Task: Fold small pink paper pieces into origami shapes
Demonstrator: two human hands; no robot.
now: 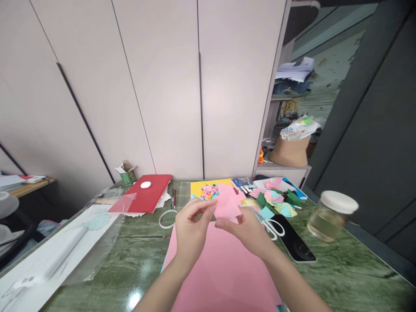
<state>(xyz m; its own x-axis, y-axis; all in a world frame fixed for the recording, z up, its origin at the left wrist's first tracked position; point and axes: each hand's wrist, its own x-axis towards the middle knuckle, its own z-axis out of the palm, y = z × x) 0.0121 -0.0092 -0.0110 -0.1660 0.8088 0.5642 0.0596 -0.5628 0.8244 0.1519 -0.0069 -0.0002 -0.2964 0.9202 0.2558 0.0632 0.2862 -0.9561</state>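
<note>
Both hands hold a small piece of pink paper (227, 201) up over a large pink sheet (224, 264) lying on the table. My left hand (193, 223) pinches its left edge between thumb and fingers. At its lower right, my right hand (245, 227) grips it, with the thumb in front and the other fingers mostly hidden behind. White-handled scissors (273, 227) lie just right of my right hand. Behind the paper, small pink, blue and yellow bits (209, 190) sit on a yellow sheet (196, 188).
A black phone (295, 240) and a lidded jar of liquid (331, 216) stand to the right. Cut paper scraps (276, 197) are heaped behind the phone. At left are a roll of tape (168, 219), a red folder (149, 190), a small green box (126, 173) and a plastic-covered white sheet (71, 242).
</note>
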